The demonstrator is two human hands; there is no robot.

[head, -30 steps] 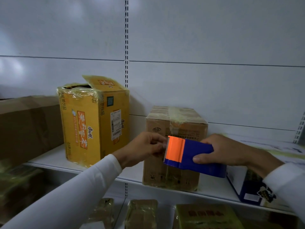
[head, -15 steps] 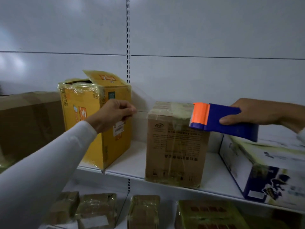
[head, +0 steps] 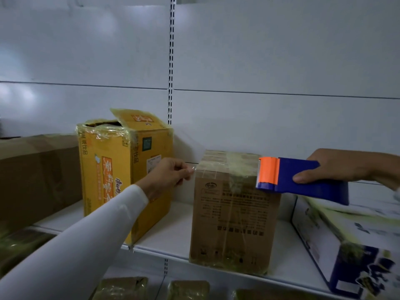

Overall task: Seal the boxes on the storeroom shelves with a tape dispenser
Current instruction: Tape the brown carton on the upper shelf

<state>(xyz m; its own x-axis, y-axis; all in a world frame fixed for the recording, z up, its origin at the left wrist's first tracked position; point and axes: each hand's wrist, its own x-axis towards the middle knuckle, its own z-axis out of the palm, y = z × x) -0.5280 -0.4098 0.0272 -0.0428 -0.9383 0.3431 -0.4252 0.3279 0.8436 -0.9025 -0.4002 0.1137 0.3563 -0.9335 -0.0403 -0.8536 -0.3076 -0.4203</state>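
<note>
A brown cardboard box stands upright on the white shelf, its top covered in old clear tape. My right hand grips a blue tape dispenser with an orange cutter head, held level at the box's upper right corner. My left hand pinches the free end of the clear tape just left of the box's upper left corner. The clear strip spans the box's upper front between both hands. A yellow box with a raised top flap stands to the left.
A large brown carton sits at the far left of the shelf. A white and blue box lies at the right. Several taped packs lie on the shelf below. A slotted upright runs down the white back panel.
Both hands rose from the box's front to its top edge. My left hand swung out to the yellow box, then came back near the box's left corner, and the dispenser moved right.
</note>
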